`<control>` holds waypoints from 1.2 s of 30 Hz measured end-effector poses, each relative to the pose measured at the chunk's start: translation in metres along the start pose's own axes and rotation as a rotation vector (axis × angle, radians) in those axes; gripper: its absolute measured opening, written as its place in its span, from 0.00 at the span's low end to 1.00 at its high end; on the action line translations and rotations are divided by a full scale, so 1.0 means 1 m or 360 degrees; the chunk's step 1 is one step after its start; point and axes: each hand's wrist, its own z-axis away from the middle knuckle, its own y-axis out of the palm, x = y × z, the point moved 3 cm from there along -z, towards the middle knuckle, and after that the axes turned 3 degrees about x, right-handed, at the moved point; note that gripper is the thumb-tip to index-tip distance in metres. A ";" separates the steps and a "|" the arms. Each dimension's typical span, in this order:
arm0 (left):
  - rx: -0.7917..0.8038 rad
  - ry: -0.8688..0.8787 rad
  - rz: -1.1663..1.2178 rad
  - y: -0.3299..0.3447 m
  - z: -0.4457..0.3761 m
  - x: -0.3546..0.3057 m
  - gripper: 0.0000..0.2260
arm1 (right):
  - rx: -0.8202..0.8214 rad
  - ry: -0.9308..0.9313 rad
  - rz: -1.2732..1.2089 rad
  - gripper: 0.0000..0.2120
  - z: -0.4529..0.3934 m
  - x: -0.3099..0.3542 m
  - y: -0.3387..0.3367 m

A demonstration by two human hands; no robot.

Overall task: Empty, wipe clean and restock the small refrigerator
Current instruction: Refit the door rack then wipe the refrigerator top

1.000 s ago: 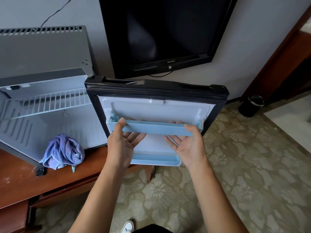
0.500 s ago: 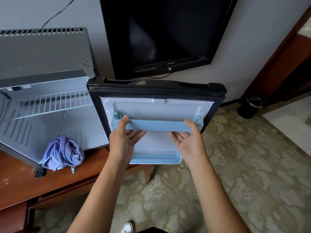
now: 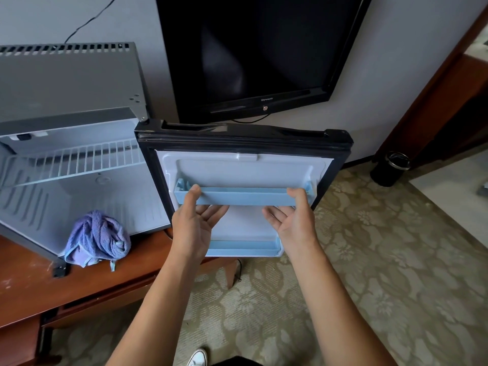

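Both palms-up hands (thumbs forward) hold door shelf (image 3: 244,196).

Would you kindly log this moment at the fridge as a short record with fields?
fridge door: swung open
upper door shelf: light blue, held at both ends
left hand: thumb on the shelf's front, fingers underneath
right hand: thumb on the shelf's front, fingers underneath
lower door shelf: in place on the door
wire rack: inside the fridge, bare
purple cloth: bunched at the fridge's front edge
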 end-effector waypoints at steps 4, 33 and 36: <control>0.0046 -0.0033 0.0036 0.002 0.002 -0.002 0.12 | 0.0043 0.0048 -0.0040 0.13 -0.003 0.003 0.000; 0.0076 -0.0023 -0.0027 -0.002 0.000 0.000 0.16 | 0.0147 -0.0466 0.0258 0.38 -0.014 -0.014 -0.018; 0.0071 -0.0032 -0.0010 -0.004 -0.002 0.001 0.17 | 0.0164 -0.0442 0.0232 0.29 -0.013 -0.013 -0.015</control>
